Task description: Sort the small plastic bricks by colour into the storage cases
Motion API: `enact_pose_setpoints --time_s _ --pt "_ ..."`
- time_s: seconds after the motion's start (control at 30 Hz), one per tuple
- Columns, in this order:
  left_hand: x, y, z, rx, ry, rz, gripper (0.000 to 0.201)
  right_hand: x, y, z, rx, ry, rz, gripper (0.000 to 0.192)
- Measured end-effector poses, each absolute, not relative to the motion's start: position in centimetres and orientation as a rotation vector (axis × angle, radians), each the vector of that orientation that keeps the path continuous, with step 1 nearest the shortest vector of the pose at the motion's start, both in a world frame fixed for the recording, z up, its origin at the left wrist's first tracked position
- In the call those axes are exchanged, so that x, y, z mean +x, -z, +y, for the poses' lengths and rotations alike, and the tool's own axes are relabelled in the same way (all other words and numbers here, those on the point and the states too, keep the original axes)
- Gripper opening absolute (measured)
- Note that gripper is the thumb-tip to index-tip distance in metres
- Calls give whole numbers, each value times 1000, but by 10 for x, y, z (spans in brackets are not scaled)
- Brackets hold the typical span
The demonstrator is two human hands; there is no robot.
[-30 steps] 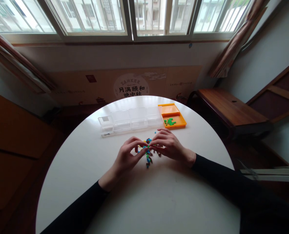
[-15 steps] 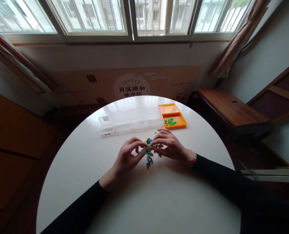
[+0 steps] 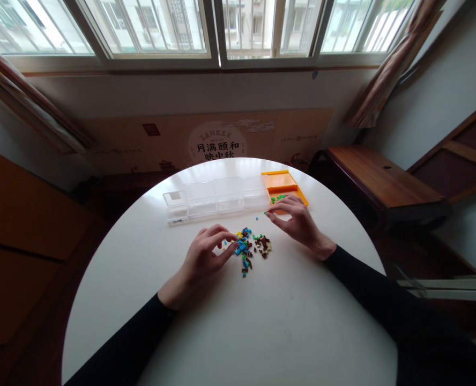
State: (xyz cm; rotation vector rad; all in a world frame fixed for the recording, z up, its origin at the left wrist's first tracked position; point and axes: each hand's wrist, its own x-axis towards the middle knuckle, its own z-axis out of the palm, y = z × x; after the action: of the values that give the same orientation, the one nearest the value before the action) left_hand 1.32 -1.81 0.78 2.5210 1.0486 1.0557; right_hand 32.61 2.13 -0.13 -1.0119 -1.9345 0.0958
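Note:
A small heap of tiny bricks [image 3: 251,247], blue, brown, yellow and green, lies in the middle of the round white table [image 3: 230,321]. My left hand [image 3: 206,253] rests at the heap's left edge, fingers curled, thumb and forefinger touching the bricks. My right hand [image 3: 296,220] has reached to the front edge of the orange tray [image 3: 283,186], which holds several green bricks [image 3: 277,199]. Its fingertips are pinched together; a tiny green piece seems to be between them, though it is too small to be sure.
A row of clear plastic compartment boxes [image 3: 214,199] stands behind the heap, left of the orange tray. A wooden bench [image 3: 377,179] is at the right beyond the table. Windows and a printed cardboard panel [image 3: 217,140] line the far wall.
My right hand left the heap and moved up and right to the orange tray. My left hand stayed at the heap, now uncovered on its right side.

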Motion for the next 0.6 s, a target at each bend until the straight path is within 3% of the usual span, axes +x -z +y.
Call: enact_pose_setpoints --time_s 0.3,0.6 --pt "14 -6 -18 2566 -993 1027 4 370 20 49 -1387 -98 -1717 21" --pt "12 -5 -18 2576 -962 1044 6 357 19 43 -1249 -135 -1780 13"
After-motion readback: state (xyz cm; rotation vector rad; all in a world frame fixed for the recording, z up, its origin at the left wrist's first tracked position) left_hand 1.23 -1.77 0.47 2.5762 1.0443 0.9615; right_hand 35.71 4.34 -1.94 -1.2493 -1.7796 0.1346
